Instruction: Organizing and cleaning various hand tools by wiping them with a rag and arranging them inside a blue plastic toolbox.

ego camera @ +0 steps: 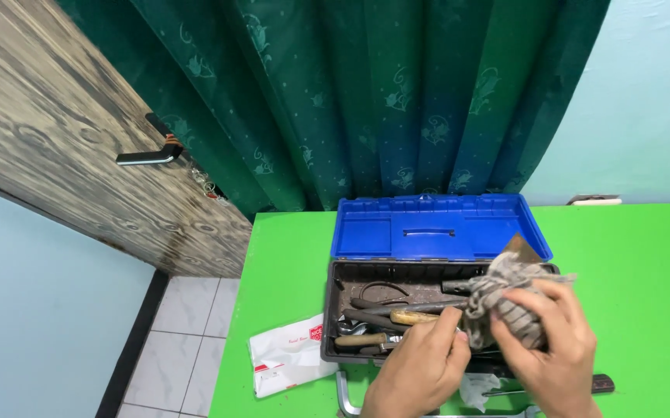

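We see a toolbox standing on the table, its open lid leaning back toward the curtain behind. In the box lie several tools – toward its left part. Left of the box a plastic bag lies on the table. Before the box, both hands – left hand, right hand – are around a rag. The door stands far left.

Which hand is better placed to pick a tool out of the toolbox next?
Probably the left hand: its fingers only pinch the rag's edge, just above the wooden-handled tools. The right hand wraps the rag.
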